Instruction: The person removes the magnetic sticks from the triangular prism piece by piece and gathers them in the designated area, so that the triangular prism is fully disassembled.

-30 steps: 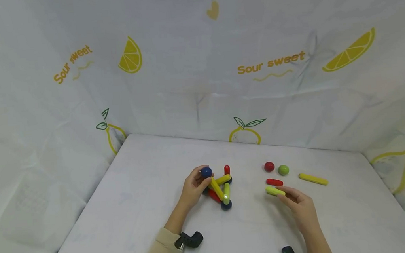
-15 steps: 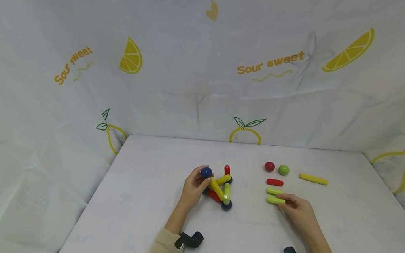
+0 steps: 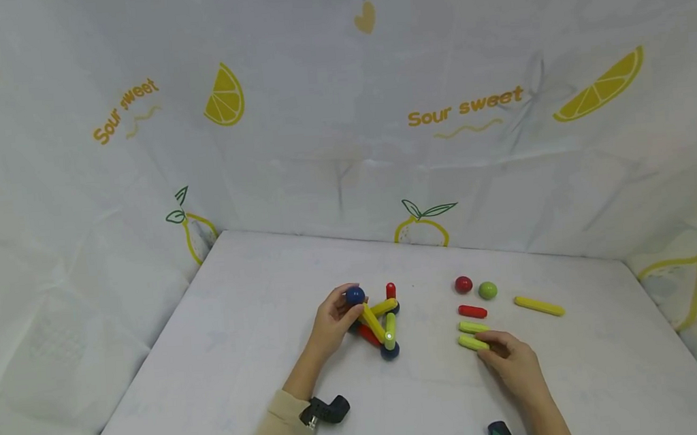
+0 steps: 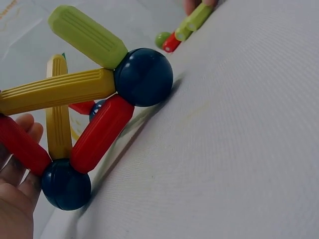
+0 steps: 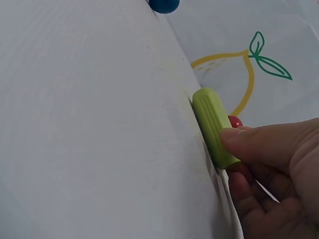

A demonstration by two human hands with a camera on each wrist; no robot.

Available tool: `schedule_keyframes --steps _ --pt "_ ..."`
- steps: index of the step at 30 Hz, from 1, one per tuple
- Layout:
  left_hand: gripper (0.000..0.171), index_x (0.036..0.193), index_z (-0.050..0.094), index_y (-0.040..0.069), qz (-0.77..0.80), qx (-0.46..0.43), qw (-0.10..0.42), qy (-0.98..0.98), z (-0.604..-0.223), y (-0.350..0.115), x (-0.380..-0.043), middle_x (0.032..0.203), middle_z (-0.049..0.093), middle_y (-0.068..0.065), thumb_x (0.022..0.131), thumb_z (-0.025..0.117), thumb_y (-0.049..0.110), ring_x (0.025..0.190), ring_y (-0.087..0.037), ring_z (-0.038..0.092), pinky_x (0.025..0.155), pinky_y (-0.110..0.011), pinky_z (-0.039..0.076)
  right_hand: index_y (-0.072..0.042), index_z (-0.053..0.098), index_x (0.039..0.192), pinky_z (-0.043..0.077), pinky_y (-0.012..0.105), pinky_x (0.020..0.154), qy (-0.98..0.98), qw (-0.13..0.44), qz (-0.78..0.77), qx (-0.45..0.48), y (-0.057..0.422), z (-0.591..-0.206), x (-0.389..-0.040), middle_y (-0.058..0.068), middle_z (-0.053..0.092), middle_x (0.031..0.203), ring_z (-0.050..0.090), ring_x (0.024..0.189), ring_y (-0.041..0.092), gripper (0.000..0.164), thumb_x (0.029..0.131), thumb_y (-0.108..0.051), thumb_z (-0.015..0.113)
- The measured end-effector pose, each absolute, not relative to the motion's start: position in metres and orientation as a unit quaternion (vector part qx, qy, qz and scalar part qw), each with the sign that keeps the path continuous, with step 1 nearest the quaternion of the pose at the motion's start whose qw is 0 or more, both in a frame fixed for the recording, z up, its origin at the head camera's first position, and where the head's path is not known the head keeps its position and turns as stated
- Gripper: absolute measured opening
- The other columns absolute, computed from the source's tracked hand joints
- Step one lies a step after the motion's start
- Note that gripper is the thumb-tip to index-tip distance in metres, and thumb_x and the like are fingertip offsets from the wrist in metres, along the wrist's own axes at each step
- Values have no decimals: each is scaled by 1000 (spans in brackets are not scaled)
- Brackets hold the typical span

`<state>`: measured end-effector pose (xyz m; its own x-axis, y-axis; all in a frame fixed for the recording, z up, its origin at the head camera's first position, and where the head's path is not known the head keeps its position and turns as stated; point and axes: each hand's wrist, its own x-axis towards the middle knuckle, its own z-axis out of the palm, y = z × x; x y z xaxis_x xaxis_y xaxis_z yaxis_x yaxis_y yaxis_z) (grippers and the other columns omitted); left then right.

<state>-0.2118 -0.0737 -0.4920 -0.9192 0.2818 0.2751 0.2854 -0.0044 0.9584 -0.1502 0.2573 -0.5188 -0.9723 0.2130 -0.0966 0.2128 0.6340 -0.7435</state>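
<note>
My left hand (image 3: pixel 329 325) grips a building-toy frame of sticks and balls, with fingers and thumb just below its top blue ball (image 3: pixel 355 295). In that frame are a yellow stick (image 3: pixel 372 323), a light green stick (image 4: pixel 89 37), red sticks (image 4: pixel 102 134) and a lower blue ball (image 4: pixel 143 77). The lower balls appear to rest on the table. My right hand (image 3: pixel 513 361) pinches one end of a short light green stick (image 5: pixel 212 124) between thumb and fingers, at the table surface. A matching light green stick (image 3: pixel 473 327) lies just beyond it, roughly parallel.
Past the green sticks lie a short red stick (image 3: pixel 473 311), a red ball (image 3: pixel 463 284) and a green ball (image 3: pixel 487 290). A longer yellow stick (image 3: pixel 539 305) is to their right. A white lemon-print cloth (image 3: pixel 330 144) hangs behind the white table (image 3: pixel 255 279).
The right hand and its green stick have shifted slightly toward the person, and a second green stick now shows beyond it. My left hand and the frame have stayed in place.
</note>
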Motion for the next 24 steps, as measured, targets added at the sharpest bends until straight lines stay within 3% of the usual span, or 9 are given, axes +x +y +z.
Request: schedule_keyframes --steps 6,11,13,20,24 --pt "39 130 47 -1 -683 -199 -4 -703 -493 -73 -212 121 61 -24 94 58 11 112 -32 60 93 -24 50 -7 57 125 48 39 97 -902 7 414 -124 256 -514 -149 14 58 129 52 121 28 37 89 -15 65" --pt "39 131 47 0 -685 -202 1 -700 -494 -72 -213 121 61 -23 94 58 11 111 -26 62 92 -23 50 -9 55 129 45 7 87 -897 11 427 -113 255 -505 -149 12 58 131 52 122 26 42 91 -24 64" --pt "39 131 47 0 -684 -206 3 -700 -494 -72 -212 121 61 -23 94 58 10 110 -23 62 93 -23 50 -10 55 129 41 0 82 -894 18 437 -95 252 -500 -149 11 59 130 53 121 24 42 91 -27 64" --pt "41 130 47 -2 -687 -204 8 -697 -492 -74 -213 120 62 -24 92 60 6 109 -23 62 92 -23 50 -4 60 121 45 5 84 -872 42 488 10 230 -487 -166 15 63 121 60 109 14 35 89 -17 67" --pt "42 130 47 -3 -691 -201 -1 -695 -493 -75 -212 120 61 -25 91 61 5 110 -24 62 93 -23 50 -5 61 120 48 14 90 -863 24 503 43 210 -488 -183 14 63 121 60 112 23 33 89 -11 66"
